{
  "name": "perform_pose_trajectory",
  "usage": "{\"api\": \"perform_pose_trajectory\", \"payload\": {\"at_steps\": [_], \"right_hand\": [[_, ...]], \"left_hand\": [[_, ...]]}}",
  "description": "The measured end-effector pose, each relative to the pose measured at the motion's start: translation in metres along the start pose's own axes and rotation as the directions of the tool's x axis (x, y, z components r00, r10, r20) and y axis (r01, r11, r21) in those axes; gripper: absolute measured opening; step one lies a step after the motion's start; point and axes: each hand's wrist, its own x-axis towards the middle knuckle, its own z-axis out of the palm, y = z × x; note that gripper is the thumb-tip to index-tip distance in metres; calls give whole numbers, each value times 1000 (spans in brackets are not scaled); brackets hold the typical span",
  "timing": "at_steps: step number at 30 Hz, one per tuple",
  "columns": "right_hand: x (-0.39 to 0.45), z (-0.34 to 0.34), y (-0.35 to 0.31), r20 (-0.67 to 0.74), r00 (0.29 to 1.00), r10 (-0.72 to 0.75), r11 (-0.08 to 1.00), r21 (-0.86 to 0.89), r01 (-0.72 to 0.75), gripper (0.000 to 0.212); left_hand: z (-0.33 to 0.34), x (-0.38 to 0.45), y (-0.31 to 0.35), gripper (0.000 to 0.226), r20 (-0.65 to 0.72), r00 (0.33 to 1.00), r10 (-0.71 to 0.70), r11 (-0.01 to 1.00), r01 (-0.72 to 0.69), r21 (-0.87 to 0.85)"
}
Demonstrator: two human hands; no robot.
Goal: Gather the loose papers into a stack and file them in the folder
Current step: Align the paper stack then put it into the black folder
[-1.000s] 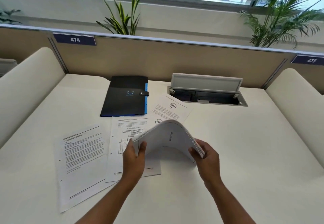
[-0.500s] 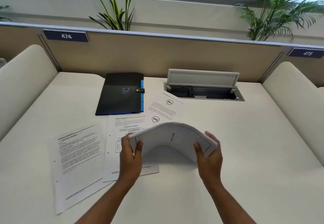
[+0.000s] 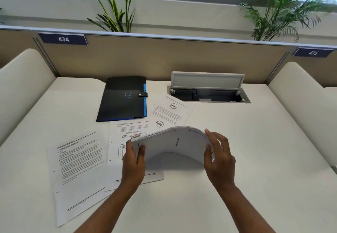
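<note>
I hold a stack of white papers (image 3: 173,142) arched above the white desk (image 3: 237,150). My left hand (image 3: 134,161) pinches its left edge. My right hand (image 3: 219,160) grips the right edge with the fingers spread. Three loose printed sheets lie flat on the desk: one at the left (image 3: 80,163), one in the middle (image 3: 124,132) partly under my left hand and the stack, and one further back (image 3: 169,112). A black folder (image 3: 124,99) with a blue edge and a snap strap lies shut behind them.
An open cable box (image 3: 209,94) with a raised lid is set into the desk at the back right. A tan partition (image 3: 164,57) closes the back, and cream side panels (image 3: 21,83) flank the desk. Plants stand behind the partition.
The arch of the stack has flattened and widened, and my right hand has shifted a little to the right along the stack's edge, its fingers opening out. The loose sheets and folder have not moved.
</note>
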Motion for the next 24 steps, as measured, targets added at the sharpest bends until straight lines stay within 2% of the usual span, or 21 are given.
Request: {"api": "perform_pose_trajectory", "payload": {"at_steps": [7, 12, 14, 16, 17, 18, 20, 21, 24], "right_hand": [[3, -2, -4, 36, 999, 33, 999, -12, -33, 67], [3, -1, -6, -17, 997, 71, 997, 25, -70, 67], [3, 0, -4, -36, 972, 233, 959, 172, -223, 78], [0, 2, -1, 75, 874, 480, 797, 380, -470, 91], [-1, 5, 1, 185, 804, 565, 677, 454, -580, 85], [-2, 9, 3, 300, 739, 604, 570, 485, -663, 65], [-2, 18, 4, 412, 654, 634, 477, 458, -751, 18], [-1, 21, 4, 420, 635, 648, 458, 452, -766, 10], [2, 25, 6, 385, 616, 688, 407, 498, -766, 7]], "left_hand": [[0, 2, -4, 54, 21, 1000, -19, 1000, 19, 15], [1, 1, -10, 54, 23, 999, -32, 999, 31, 37], [1, 1, -11, 58, 25, 999, -37, 998, 35, 54], [0, 4, -13, 59, 26, 998, -56, 996, 54, 74], [0, 6, -13, 56, 29, 996, -83, 994, 81, 76], [1, 8, -12, 53, 33, 993, -115, 991, 112, 79], [3, 11, -8, 46, 33, 987, -158, 984, 155, 91], [4, 12, -5, 45, 27, 985, -168, 981, 165, 99], [7, 10, 3, 48, 2, 986, -167, 982, 166, 88]]}}
